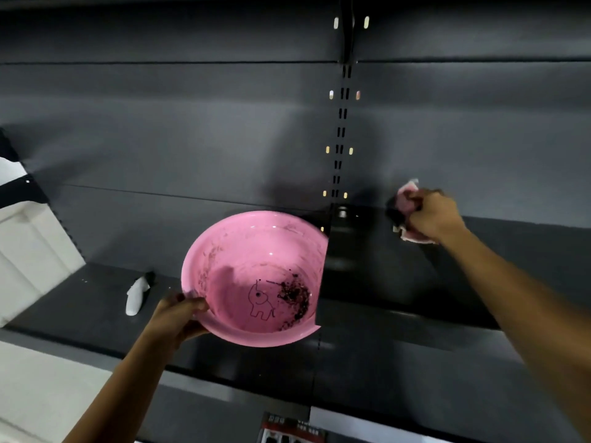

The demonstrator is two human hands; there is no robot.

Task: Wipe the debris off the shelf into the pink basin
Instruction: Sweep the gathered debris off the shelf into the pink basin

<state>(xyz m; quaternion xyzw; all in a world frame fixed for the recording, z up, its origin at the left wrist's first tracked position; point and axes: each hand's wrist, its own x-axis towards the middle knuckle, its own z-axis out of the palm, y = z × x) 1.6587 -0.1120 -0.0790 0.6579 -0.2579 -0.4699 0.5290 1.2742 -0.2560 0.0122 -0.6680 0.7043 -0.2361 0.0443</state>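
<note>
gripping the basin [252,276] rim, left hand [179,318] fingers curl round it beside the shelf [479,266] edge; right hand [431,215] clutches a cloth [406,199] on the shelf; debris [294,295] lies in the basin.

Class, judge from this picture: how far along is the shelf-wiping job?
Done: dark debris already lies in the pink basin. In hand: the left hand holds the basin's rim, the right hand grips a cloth at the back of the shelf. Left: probably sweeping that section into the basin.
</note>
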